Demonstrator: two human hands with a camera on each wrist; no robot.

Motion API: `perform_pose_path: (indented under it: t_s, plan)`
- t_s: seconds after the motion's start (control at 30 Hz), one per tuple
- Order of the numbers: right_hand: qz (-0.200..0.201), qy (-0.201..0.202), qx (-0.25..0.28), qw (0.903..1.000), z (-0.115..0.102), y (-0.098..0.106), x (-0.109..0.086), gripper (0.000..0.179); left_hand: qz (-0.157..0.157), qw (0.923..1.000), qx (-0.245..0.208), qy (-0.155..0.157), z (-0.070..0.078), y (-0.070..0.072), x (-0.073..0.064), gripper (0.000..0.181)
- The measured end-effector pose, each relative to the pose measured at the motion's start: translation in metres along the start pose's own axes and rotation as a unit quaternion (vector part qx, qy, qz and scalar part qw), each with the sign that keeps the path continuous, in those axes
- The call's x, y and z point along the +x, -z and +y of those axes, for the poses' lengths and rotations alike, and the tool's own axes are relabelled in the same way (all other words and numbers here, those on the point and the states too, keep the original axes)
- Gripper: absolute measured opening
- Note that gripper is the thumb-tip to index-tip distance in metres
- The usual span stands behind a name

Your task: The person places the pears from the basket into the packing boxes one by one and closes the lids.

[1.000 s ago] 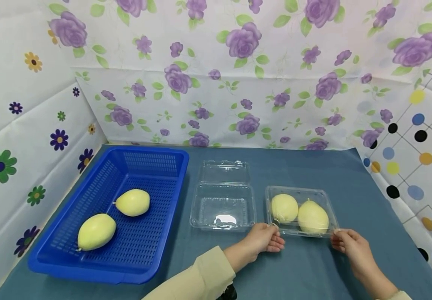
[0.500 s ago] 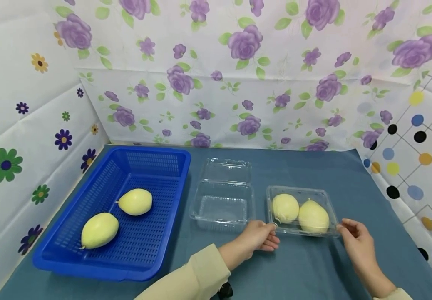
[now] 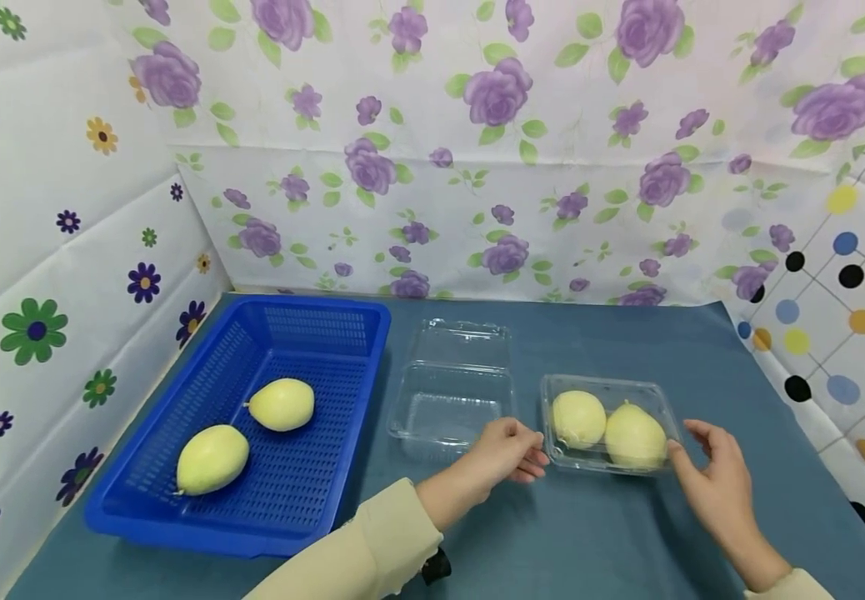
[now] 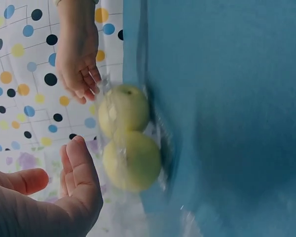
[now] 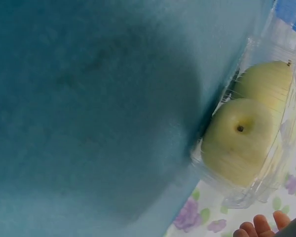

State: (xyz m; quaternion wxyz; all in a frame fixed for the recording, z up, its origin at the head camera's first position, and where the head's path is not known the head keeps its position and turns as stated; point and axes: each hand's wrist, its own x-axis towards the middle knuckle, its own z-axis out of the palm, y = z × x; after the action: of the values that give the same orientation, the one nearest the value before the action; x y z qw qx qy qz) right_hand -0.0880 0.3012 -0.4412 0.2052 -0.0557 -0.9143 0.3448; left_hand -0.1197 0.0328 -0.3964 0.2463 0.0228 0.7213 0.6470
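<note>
Two pale yellow-green pears [image 3: 636, 437] lie in a closed clear plastic clamshell box [image 3: 620, 385] at the right of the table. My left hand [image 3: 502, 452] is beside the box's near left corner, holding nothing. In the left wrist view that left hand [image 4: 71, 190] has its fingers straight and its thumb apart. My right hand [image 3: 717, 483] is at the near right corner, thumb and fingers spread apart and thumb tip right at the box edge. The right wrist view shows the boxed pears [image 5: 239, 140] close up, one with its dimpled end toward the camera.
A blue perforated basket [image 3: 353, 417] with two more pears [image 3: 212, 459] stands at the left. Between it and the closed box lies an open, unfilled clear clamshell [image 3: 451, 392]. Patterned sheets [image 3: 470, 150] wall the blue-covered table at the back and sides.
Both hands have come away from the closed box's near corners: the left has drawn back leftward and the right has opened its fingers. The view has shifted slightly left.
</note>
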Motion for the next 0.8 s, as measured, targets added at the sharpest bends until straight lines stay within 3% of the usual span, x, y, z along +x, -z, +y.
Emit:
perform_pose_path:
  t_s: [0.2, 0.5, 0.8]
  plan:
    - [0.012, 0.058, -0.005, 0.9982, -0.006, -0.001, 0.004, 0.039, 0.002, 0.9995, 0.015, -0.026, 0.010, 0.011, -0.003, 0.017]
    - [0.015, 0.088, 0.003, 0.9960, -0.020, -0.002, 0.007, 0.045, 0.011, 0.9987, -0.025, -0.044, 0.027, 0.018, -0.011, 0.016]
    - [-0.018, 0.091, -0.003, 0.9957, -0.034, -0.007, 0.006, 0.051, -0.002, 0.9979, -0.013, -0.064, 0.045, 0.033, -0.021, 0.015]
